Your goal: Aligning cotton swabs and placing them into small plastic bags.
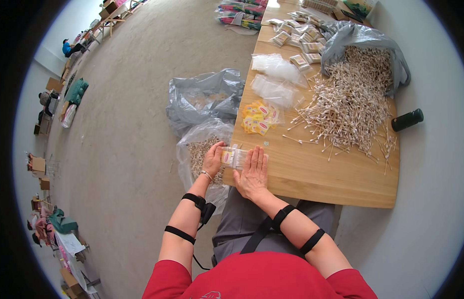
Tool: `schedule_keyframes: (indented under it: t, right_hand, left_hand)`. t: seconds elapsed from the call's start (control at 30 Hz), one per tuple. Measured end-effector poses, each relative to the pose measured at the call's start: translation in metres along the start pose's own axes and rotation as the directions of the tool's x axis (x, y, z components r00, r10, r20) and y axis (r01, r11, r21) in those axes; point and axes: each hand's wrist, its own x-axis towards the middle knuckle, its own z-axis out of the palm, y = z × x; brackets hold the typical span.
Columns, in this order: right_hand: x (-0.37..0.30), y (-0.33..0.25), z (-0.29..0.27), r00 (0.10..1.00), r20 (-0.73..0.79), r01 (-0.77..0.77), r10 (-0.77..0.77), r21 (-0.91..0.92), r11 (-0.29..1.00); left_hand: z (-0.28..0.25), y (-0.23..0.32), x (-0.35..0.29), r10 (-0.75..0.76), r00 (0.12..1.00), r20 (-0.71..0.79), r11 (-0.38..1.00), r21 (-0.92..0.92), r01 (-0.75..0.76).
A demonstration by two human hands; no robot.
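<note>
A clear plastic pack of cotton swabs (236, 157) with a yellow-and-white card at its left end lies at the table's near left corner. My left hand (212, 160) grips the card end, its fingers closed around the edge. Flat on the pack's other end rests my right hand (253, 174), fingers stretched out and covering part of the swabs. Just beyond are scattered yellow cards (260, 118) and stacks of clear plastic bags (276, 89). A big heap of loose cotton swabs (346, 104) spreads to the right, spilling from a grey plastic bag (399, 62).
Several filled swab packs (302, 36) are piled at the table's far end. A dark green bottle (407, 120) lies by the wall. Left of the wooden table (341, 182), a clear bag of swabs (195, 154) and a grey bag (204, 99) are on the floor. People sit far left.
</note>
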Motion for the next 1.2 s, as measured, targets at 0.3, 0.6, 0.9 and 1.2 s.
schedule_keyframes:
  t: [0.3, 0.6, 0.9, 1.2]
  right_hand:
    - [0.005, -0.018, 0.012, 1.000, -0.015, 0.005, -0.005, 0.022, 1.000]
    - [0.010, -0.033, 0.017, 1.000, -0.024, 0.016, -0.014, 0.056, 0.998]
    - [0.036, -0.009, 0.007, 0.965, -0.234, 0.100, 0.118, 0.744, 0.661]
    - [0.045, -0.034, 0.014, 0.974, -0.185, 0.094, 0.128, 0.852, 0.516]
  left_hand:
    - [0.000, -0.002, 0.001, -0.076, 0.997, 0.032, 0.964, -0.254, 0.082]
    - [0.002, 0.006, -0.002, 0.014, 1.000, -0.019, 0.974, -0.224, -0.018]
    - [-0.017, 0.017, -0.003, -0.113, 0.992, 0.050, 0.902, -0.414, 0.124]
    - [-0.010, 0.025, -0.015, -0.083, 0.977, 0.194, 0.832, -0.527, 0.175]
